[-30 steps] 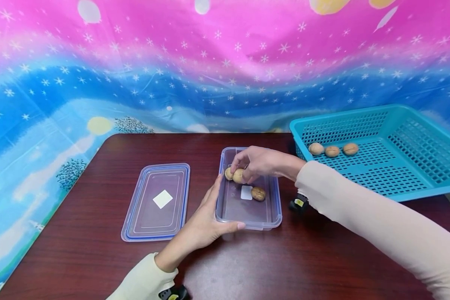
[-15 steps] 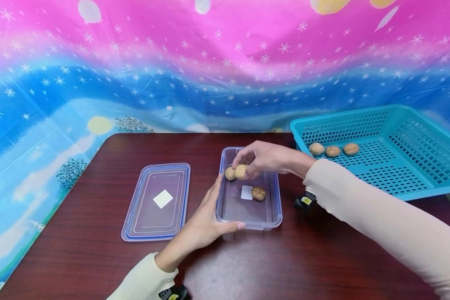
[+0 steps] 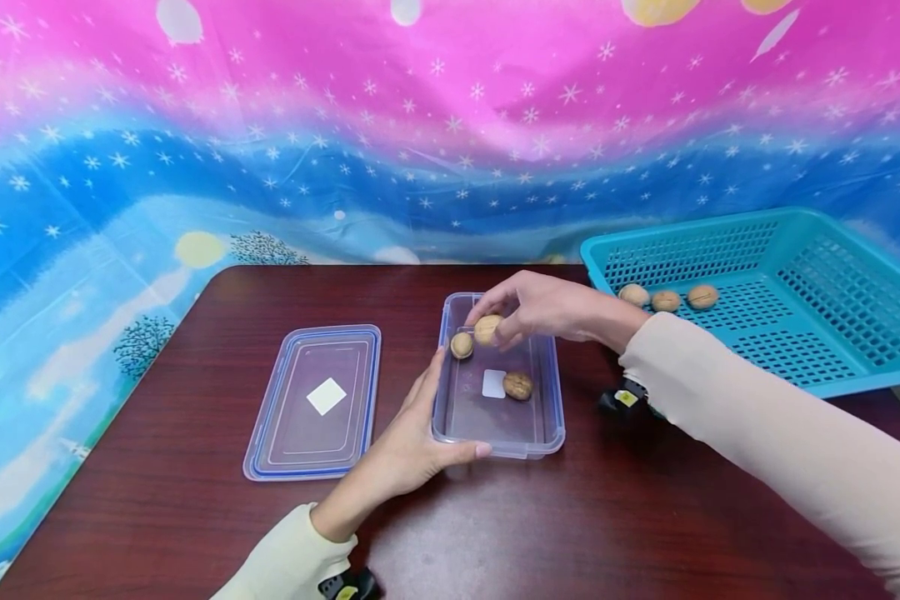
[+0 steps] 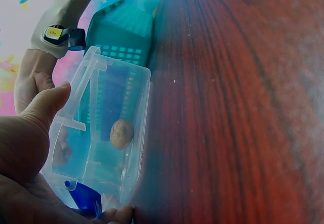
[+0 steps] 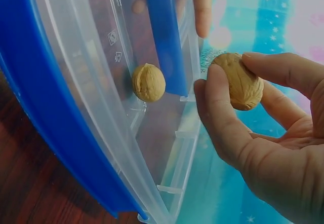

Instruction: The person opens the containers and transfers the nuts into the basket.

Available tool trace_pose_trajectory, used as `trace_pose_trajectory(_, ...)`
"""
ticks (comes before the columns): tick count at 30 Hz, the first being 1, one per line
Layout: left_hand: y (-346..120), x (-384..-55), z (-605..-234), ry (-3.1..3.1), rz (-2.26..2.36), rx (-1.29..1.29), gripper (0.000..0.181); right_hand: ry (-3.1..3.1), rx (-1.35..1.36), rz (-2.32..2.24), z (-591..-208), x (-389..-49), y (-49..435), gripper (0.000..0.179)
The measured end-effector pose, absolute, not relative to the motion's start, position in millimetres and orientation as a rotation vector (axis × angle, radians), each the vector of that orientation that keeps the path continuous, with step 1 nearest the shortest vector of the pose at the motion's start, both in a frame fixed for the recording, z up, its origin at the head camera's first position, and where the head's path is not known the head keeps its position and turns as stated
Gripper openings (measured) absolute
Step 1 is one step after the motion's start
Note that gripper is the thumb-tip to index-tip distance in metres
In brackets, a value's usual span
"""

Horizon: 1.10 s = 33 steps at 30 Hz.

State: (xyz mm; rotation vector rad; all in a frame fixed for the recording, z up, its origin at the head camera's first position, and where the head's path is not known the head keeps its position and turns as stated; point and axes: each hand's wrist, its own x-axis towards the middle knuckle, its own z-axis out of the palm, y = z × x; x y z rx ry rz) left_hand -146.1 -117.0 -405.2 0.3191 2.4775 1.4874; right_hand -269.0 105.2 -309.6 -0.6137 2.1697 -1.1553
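pinching one walnut point(image 5: 242, 82) over open container floor point(image 3: 487, 421)

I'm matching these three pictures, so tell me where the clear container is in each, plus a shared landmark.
Head: the clear container is just below and right of centre.
Left wrist: the clear container is in the left half.
Right wrist: the clear container slants across the left and middle.
Shared landmark: the left hand holding it, only partly visible in both wrist views.
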Motion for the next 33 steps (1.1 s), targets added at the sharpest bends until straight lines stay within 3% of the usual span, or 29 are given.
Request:
trace_pose_trajectory(21,-116.4,-145.6,-406.0,2.477,1.492,0.296,0.13,2.332,-0.539,-1.133,-277.2,-258.5,145.7,0.043)
trace_pose_trajectory(33,-116.6,-144.3,-405.8,2.483,1.484,0.293,0.13,2.502,-0.422,-1.043,-260.1,-258.8,200.0,0.039)
